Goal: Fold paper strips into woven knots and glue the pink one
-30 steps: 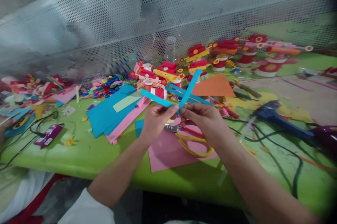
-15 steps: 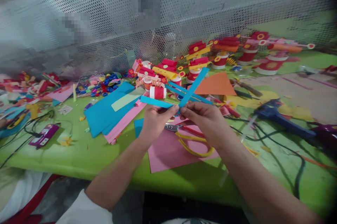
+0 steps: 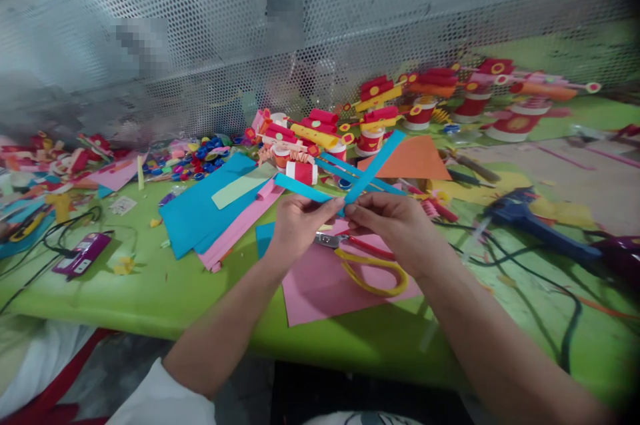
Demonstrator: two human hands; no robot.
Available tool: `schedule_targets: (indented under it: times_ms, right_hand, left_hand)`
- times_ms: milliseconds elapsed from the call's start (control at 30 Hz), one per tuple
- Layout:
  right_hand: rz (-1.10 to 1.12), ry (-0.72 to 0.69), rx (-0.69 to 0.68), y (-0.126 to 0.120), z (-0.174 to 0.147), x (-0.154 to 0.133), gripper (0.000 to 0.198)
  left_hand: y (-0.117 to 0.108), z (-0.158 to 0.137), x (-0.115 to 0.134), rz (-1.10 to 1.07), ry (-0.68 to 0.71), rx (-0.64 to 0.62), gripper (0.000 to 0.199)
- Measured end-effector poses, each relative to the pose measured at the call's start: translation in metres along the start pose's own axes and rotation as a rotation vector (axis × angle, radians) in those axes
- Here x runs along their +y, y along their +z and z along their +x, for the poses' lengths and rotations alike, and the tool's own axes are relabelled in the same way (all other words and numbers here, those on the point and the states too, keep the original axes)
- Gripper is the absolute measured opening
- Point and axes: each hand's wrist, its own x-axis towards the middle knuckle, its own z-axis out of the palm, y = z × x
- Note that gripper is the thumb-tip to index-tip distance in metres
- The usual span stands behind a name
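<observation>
Two blue paper strips meet between my fingertips in a V shape. My left hand (image 3: 305,222) pinches the lower end of the left blue paper strip (image 3: 303,188), and my right hand (image 3: 393,222) pinches the right blue paper strip (image 3: 375,168). Whether it is one folded piece or two, I cannot tell. Under my hands lie scissors with yellow and red handles (image 3: 373,275), resting on a pink sheet (image 3: 320,285). More thin blue strips (image 3: 357,175) lie behind my right hand. A red and white paper cup (image 3: 301,173) is on its side just beyond my left hand.
Blue sheets (image 3: 210,205) and pink strips (image 3: 240,225) lie to the left, near a purple power strip (image 3: 83,255). A blue glue gun (image 3: 540,215) and its cable are at right. Finished-looking cup models (image 3: 520,115) line a perforated metal screen (image 3: 215,32).
Both hands stay pinched together on the blue strips. The left strip's free end has shifted slightly right and dips a little more; the view has moved slightly.
</observation>
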Motion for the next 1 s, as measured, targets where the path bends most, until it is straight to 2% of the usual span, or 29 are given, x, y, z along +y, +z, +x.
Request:
schedule_targets:
  times_ms: [367, 467, 600, 700, 800, 1000]
  right_hand:
    - [0.009, 0.011, 0.025, 0.0047, -0.0028, -0.0012, 0.03]
    - [-0.033, -0.012, 0.033, 0.0022, -0.0022, -0.0001, 0.027]
    - [-0.09, -0.022, 0.031, -0.0022, -0.0024, -0.0017, 0.025]
    - [-0.124, -0.025, 0.018, -0.004, -0.0027, -0.0032, 0.025]
    - [-0.209, -0.047, 0.043, -0.0025, -0.0031, -0.0036, 0.023]
    - [-0.298, -0.181, 0.117, 0.0042, -0.0045, -0.0037, 0.017]
  left_hand:
    - [0.0041, -0.0017, -0.0025, 0.05, 0.1, 0.064, 0.027]
    - [0.0057, -0.0023, -0.0011, -0.058, 0.005, 0.053, 0.027]
    - [0.0037, 0.0001, 0.0013, -0.263, -0.139, -0.051, 0.026]
    - [0.0009, 0.0024, 0.0015, -0.283, -0.153, -0.107, 0.023]
    - [-0.0007, 0.0035, 0.001, -0.271, -0.164, -0.088, 0.02]
    - [-0.0009, 0.0045, -0.0005, -0.338, -0.203, -0.057, 0.018]
